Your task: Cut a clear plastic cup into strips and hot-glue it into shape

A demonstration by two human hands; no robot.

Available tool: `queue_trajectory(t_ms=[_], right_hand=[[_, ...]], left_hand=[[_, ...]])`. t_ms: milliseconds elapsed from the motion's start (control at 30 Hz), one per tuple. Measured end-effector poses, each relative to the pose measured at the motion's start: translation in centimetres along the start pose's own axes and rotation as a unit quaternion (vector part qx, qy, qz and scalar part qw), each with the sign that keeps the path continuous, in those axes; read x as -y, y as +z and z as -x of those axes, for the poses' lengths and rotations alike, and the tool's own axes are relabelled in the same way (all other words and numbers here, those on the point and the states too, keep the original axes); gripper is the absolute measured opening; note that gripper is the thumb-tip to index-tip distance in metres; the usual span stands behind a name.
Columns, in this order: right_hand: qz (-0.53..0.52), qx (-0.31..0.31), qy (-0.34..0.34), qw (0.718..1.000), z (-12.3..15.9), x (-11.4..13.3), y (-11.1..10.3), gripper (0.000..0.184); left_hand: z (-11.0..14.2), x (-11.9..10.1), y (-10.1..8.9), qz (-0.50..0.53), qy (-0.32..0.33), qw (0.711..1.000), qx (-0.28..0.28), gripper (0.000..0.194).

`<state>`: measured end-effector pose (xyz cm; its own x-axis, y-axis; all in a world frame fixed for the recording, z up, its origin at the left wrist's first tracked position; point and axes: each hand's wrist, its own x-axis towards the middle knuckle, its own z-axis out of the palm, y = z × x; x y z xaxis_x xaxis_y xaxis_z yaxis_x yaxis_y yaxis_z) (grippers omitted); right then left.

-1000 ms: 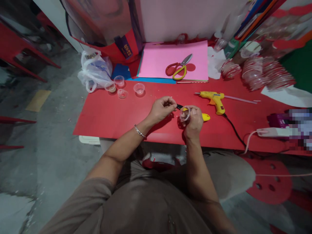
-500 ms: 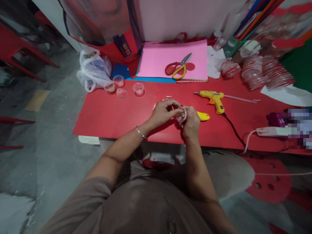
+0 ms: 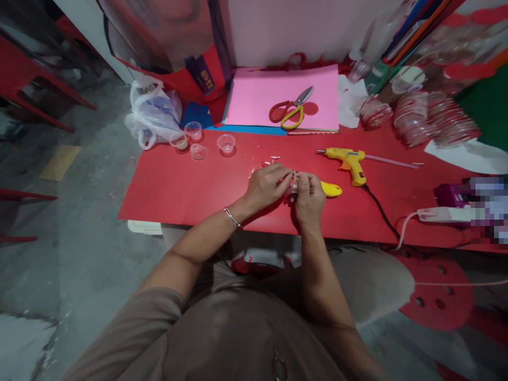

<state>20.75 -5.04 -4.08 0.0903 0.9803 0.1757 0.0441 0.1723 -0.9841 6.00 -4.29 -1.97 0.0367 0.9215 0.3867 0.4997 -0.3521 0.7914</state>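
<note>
Over the front of the red table, a small clear plastic cup [image 3: 293, 186] is pinched between my two hands, its rim turned sideways. My left hand [image 3: 266, 186] grips the cup's edge from the left with thumb and fingertips. From the right, my right hand [image 3: 310, 197] is closed on the same cup, thumb uppermost. Fingers cover much of the cup. A yellow handle [image 3: 331, 189], probably a utility knife's, pokes out beside my right hand. Small white and red scraps [image 3: 272, 159] lie just beyond my left hand.
A yellow glue gun [image 3: 349, 161] with its cord lies to the right. Scissors [image 3: 296, 108] rest on pink paper [image 3: 250, 95]. Several small plastic cups [image 3: 226, 142] stand left, near a white plastic bag [image 3: 153, 119]. Stacked clear lids [image 3: 413, 119] sit at the back right.
Both hands have turned the cup, so its open rim, which faced right, is now seen more edge-on. My left fingers have shifted slightly along it. Nothing else on the table has moved.
</note>
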Motion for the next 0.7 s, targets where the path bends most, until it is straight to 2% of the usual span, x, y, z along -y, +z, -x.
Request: queue_trajectory(t_ms=[100,200,300,433,567,700], right_hand=[[0.026,0.010,-0.023,0.999,0.2,-0.1,0.0,0.041],[-0.028,0.040,0.018,0.999,0.3,0.1,0.1,0.042],[-0.093,0.053,0.057,0.993,0.3,0.3,0.2,0.045],[-0.120,0.053,0.074,0.989,0.0,0.3,0.2,0.049],[-0.128,0.050,0.075,0.988,-0.1,0.0,0.1,0.049],[-0.135,0.048,0.081,0.986,-0.2,0.0,0.2,0.051]], left_hand=[[0.1,-0.1,-0.1,0.004,0.009,1.000,0.001,0.014],[-0.1,-0.3,-0.1,0.033,-0.002,0.999,-0.026,0.013],[-0.5,-0.4,0.0,0.108,-0.059,0.992,-0.037,0.013],[-1.0,-0.4,0.0,0.232,-0.163,0.959,-0.010,0.013],[-1.3,-0.4,-0.2,0.260,-0.185,0.947,-0.015,0.007],[-1.4,0.0,-0.3,0.242,-0.196,0.950,-0.030,0.012]])
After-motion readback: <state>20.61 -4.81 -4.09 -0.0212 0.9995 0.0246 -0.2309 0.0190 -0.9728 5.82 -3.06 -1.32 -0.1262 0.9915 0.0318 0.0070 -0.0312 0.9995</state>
